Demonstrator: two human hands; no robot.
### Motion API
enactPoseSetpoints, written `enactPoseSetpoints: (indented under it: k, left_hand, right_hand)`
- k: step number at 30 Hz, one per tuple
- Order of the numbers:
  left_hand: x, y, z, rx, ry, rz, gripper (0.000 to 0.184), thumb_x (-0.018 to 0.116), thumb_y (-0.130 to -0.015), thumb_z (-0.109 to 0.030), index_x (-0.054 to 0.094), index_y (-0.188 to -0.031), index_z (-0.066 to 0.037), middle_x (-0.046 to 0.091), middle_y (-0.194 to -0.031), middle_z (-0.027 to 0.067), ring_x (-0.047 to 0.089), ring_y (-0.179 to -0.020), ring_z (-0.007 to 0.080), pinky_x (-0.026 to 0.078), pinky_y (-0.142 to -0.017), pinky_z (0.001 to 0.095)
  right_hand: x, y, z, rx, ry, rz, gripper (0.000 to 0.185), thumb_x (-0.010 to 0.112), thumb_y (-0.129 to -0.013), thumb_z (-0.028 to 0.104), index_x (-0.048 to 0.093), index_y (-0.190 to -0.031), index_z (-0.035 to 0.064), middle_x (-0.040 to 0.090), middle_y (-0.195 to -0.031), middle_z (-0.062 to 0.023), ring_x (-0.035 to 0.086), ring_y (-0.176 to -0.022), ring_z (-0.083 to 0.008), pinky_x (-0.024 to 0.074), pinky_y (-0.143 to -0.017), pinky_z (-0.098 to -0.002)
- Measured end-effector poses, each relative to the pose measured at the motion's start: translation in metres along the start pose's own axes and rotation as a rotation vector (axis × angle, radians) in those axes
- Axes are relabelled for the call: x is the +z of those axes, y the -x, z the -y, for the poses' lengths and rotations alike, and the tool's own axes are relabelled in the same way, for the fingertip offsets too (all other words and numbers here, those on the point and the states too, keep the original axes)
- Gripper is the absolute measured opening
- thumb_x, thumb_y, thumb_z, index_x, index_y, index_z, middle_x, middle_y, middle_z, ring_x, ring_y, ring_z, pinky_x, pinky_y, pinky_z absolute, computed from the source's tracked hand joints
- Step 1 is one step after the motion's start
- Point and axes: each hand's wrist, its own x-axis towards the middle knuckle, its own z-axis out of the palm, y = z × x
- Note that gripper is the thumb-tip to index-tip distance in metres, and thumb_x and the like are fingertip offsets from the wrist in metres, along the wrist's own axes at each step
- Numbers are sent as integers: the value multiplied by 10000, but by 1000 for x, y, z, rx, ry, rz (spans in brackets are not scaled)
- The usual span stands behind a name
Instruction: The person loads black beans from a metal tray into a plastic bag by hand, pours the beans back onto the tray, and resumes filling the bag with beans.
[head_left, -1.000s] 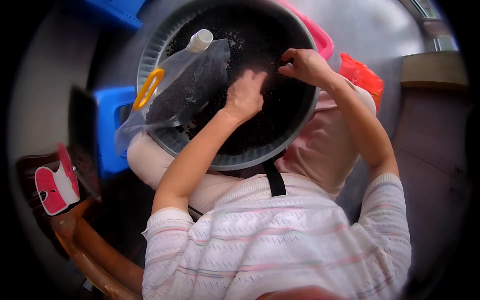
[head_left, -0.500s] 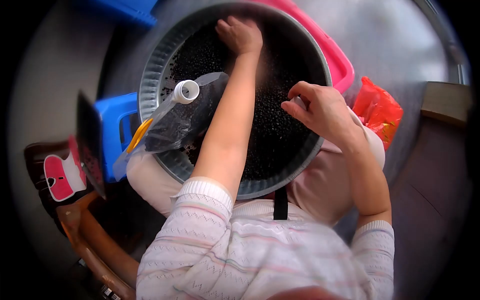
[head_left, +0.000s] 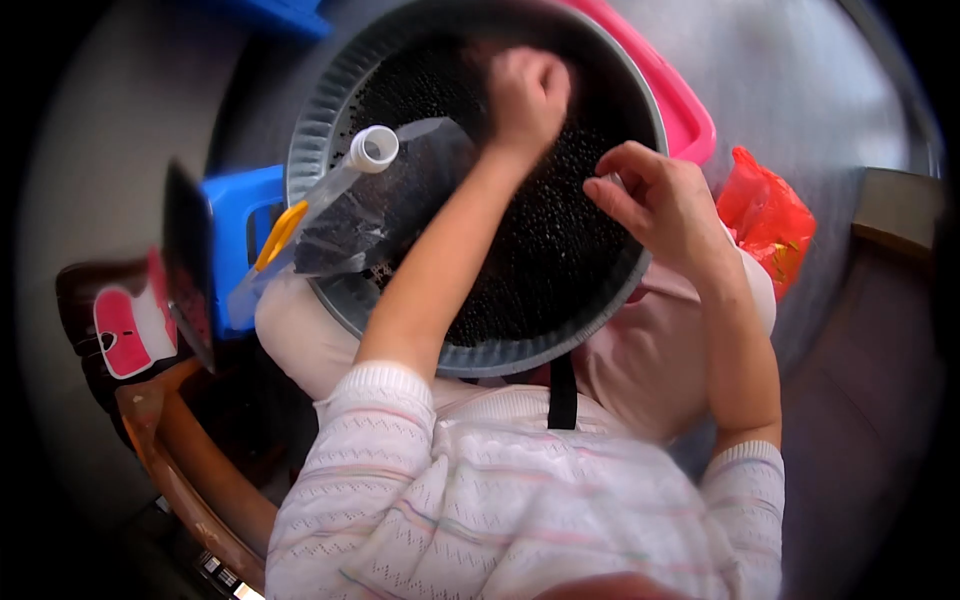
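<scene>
A round metal basin (head_left: 310,165) rests at my lap, with many small black beans or grains (head_left: 540,270) inside. Over the far part of the basin is my left hand (head_left: 530,95), blurred and curled into a fist; whatever it may hold is hidden. My right hand (head_left: 665,205) hovers above the basin's right rim, thumb and fingers bent toward each other, their grip partly hidden. Against my left forearm, across the basin's left rim, lies a clear plastic spout pouch (head_left: 350,235). It has an uncapped white spout (head_left: 375,148) and a yellow handle (head_left: 280,235).
A pink plastic tub or lid (head_left: 690,130) sits behind the basin at right, near a red plastic bag (head_left: 765,215). On the left are a blue plastic stool (head_left: 228,235), a dark upright panel (head_left: 188,260), a pink and white item (head_left: 125,335) and a wooden chair arm (head_left: 205,450).
My left hand has swung right and a little nearer over the beans, its fingers now curled. The right hand shifts slightly; the pale bit seen between its fingers no longer shows.
</scene>
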Motion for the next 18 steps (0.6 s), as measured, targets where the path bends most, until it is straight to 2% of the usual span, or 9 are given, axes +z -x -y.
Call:
enactPoseSetpoints:
  k: [1,3,5,7,9,11,13,15,18]
  left_hand:
    - [12,-13,10,-24,-19,-39,189,585,-798,-231,667,-842,-65,625,-920,125,560,-886,319,433,-831,405]
    - [36,-22,19,-138,-169,57,289,554,-794,-307,667,-891,-59,603,-983,173,529,-948,352,415,-873,425]
    - [42,-18,8,-130,-169,118,301,551,-781,-316,670,-893,-63,598,-974,178,517,-934,365,418,-858,431]
    - [40,5,-9,-13,-198,238,263,559,-769,-293,662,-850,-64,597,-940,162,509,-900,350,430,-818,426]
    - [26,27,-22,158,-46,297,212,581,-760,-257,642,-826,-66,598,-933,155,510,-903,347,433,-809,428]
    - [6,40,-45,2,-4,427,178,610,-742,-231,627,-824,-73,597,-921,137,515,-891,345,435,-790,435]
    - [-17,49,-53,47,126,480,182,629,-740,-196,634,-885,-86,598,-925,95,532,-866,328,433,-774,443]
    - [-33,70,-46,141,51,534,182,633,-751,-179,637,-906,-84,601,-933,87,541,-891,316,437,-776,430]
    - [-76,75,-52,159,124,550,208,637,-761,-189,644,-935,-75,605,-984,97,545,-976,284,438,-831,399]
  right_hand:
    - [-1,-2,1,4,-2,-13,270,674,-775,290,614,-848,36,542,-546,-103,551,-506,-249,429,-505,-340]
    - [0,-5,-2,-11,3,-81,274,673,-777,295,624,-858,39,542,-543,-98,549,-499,-224,423,-499,-332]
    - [-1,-9,-6,-32,10,-127,279,665,-786,302,630,-864,37,545,-543,-93,548,-497,-208,420,-497,-324]
    - [2,-14,-11,-61,7,-191,282,663,-788,304,631,-865,35,545,-542,-90,548,-496,-202,419,-498,-322]
    - [2,-16,-10,-30,-6,-201,280,660,-788,312,641,-885,50,570,-577,-76,558,-527,-194,429,-519,-312]
    - [5,-19,-13,-26,-40,-232,280,661,-787,315,647,-899,59,583,-601,-70,563,-544,-188,434,-529,-305]
    - [7,-24,-15,-2,-10,-206,267,663,-784,312,655,-918,81,595,-629,-70,573,-569,-187,445,-548,-299]
    - [9,-28,-14,-1,49,-201,267,663,-782,318,657,-922,91,592,-627,-74,574,-576,-185,449,-560,-303]
    - [23,-40,-25,-50,153,-184,265,672,-762,322,660,-923,112,613,-665,-93,599,-647,-259,462,-611,-350]
